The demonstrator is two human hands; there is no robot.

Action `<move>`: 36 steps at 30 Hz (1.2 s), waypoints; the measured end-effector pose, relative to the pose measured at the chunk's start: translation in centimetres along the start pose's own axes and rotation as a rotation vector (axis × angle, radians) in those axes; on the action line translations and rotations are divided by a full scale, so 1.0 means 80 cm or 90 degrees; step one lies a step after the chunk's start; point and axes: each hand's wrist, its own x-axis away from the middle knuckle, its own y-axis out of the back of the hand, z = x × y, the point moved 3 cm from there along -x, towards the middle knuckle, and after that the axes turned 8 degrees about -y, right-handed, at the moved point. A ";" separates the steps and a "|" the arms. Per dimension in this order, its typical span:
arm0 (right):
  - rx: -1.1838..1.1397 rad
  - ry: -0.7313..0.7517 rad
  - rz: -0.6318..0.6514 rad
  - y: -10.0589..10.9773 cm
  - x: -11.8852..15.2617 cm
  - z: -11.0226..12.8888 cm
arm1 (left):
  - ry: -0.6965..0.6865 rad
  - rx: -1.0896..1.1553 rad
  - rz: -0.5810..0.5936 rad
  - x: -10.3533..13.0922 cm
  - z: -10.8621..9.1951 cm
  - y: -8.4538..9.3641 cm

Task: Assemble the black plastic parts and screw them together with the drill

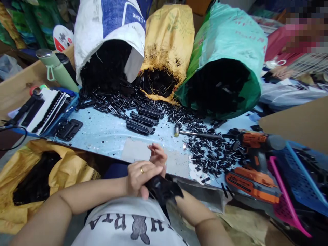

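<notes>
My left hand [140, 176], with a gold ring on one finger, is closed over a black object [162, 189] close to my shirt. That object lies against my right wrist; it is blurred, and its shape is hard to make out. My right hand [158, 157] is just beyond, palm turned up, fingers slightly curled and apart, with nothing visible in it. Past the hands, a stack of long black parts [142, 119] lies on the light blue table [99, 128]. A small hammer [197, 134] rests to the right of the stack.
Three sacks, white [88, 34], yellow [169, 34] and green [233, 37], open toward me. Small black pieces with pins [212, 153] spread on the right beside an orange drill [256, 184]. A blue basket [73, 106] and green flask [60, 70] stand left. Another person's hand [282, 72] shows at right.
</notes>
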 end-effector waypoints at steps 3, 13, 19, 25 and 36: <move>-0.058 -0.067 -0.153 0.023 -0.075 -0.053 | -0.012 -0.024 -0.019 -0.004 0.034 -0.002; 0.057 -0.198 -0.076 0.027 -0.381 -0.167 | 0.033 -0.162 -0.066 -0.073 0.126 0.004; 0.012 -0.387 -0.037 0.015 -0.448 -0.181 | 0.376 -0.203 -0.144 -0.088 0.231 0.072; -0.059 -0.368 -0.086 0.038 -0.394 -0.222 | 0.528 -0.276 -0.134 -0.091 0.359 0.110; -0.152 -0.005 0.117 0.128 -0.045 -0.217 | 0.286 -0.116 -0.338 -0.060 0.348 0.153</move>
